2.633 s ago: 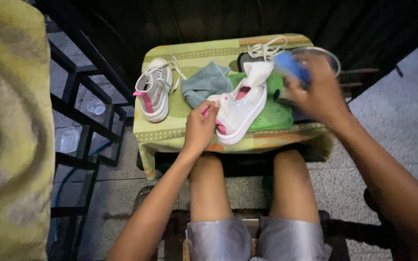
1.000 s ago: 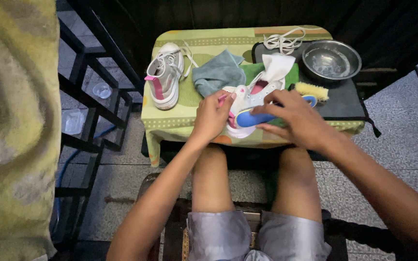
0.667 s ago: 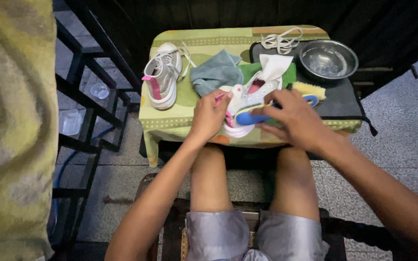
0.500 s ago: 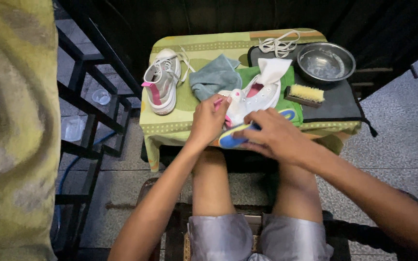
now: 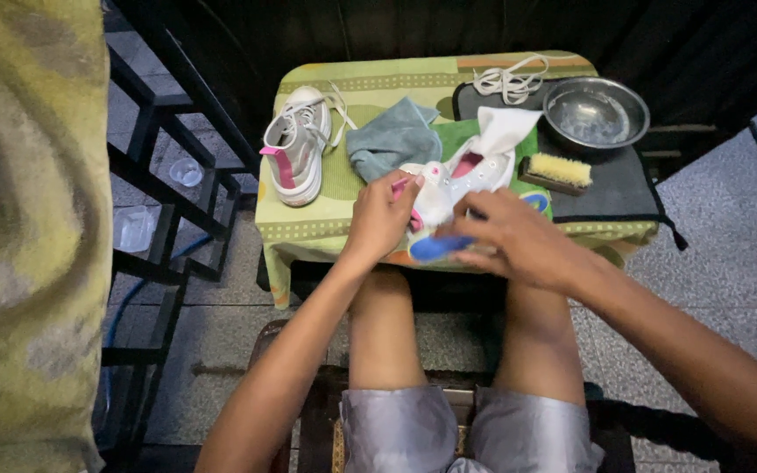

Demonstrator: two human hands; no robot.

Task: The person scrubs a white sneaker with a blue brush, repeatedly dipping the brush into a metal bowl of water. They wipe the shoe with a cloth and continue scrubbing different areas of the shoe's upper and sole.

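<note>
White sneaker (image 5: 457, 180), pink-lined and with no lace in its eyelets, lies near the front edge of the small table (image 5: 308, 232), toe toward the person and tongue flopped open toward twelve o'clock. The left hand (image 5: 381, 217) clasps its heel end at about nine o'clock, fingers curled round the upper. The right hand (image 5: 519, 241) is closed on a blue-handled brush (image 5: 438, 249), which a second ago lay across the top of the shoe and now sits lower, at the toe, about six o'clock of the shoe; a couple of seconds back that same hand was lifted well above the table. So the brushing seems to have shifted from the upper down to the front rim, judging from the change in position. The shoe looks fairly clean, though fine dirt cannot be made out.

Under the shoe is a green cloth (image 5: 462, 136); at ten o'clock a grey-blue rag (image 5: 394, 138) lies bunched. Further out at nine o'clock the matching laced sneaker (image 5: 295, 153) rests on its side. At two o'clock a yellow-bristled scrub brush (image 5: 556, 172) lies on a dark mat (image 5: 611, 188), with a metal bowl (image 5: 596, 112) beyond it and loose white laces (image 5: 510, 79) at twelve to one o'clock.
</note>
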